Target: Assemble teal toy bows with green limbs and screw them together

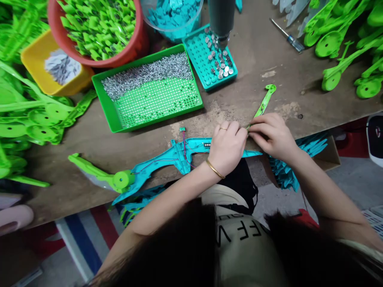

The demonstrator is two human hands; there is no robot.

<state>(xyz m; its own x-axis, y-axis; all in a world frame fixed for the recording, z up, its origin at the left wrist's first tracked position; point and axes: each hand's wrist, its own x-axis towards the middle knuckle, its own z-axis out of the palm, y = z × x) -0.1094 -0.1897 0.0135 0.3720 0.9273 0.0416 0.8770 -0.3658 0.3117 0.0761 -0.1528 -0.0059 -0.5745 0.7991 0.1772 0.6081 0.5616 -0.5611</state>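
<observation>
A teal toy bow frame (152,161) lies along the table's near edge, with thin wires and a small spring on it. At its left end sits a lime-green arm with a round hub (122,180). My left hand (229,149) rests over the frame's right part, fingers curled and closed at the lower end of a second green bow arm (263,101). From the other side, my right hand (271,133) pinches at that same end. The fingertips hide the exact spot where they meet. A small green connector (182,129) on wires sticks up from the frame's middle.
A green tray (155,113) of screws and a teal tray (206,81) of small round metal pieces stand beyond. Above hangs a powered screwdriver (222,20). A hand screwdriver (289,38) lies right. A red tub (143,40) and yellow bin (36,67) stand left.
</observation>
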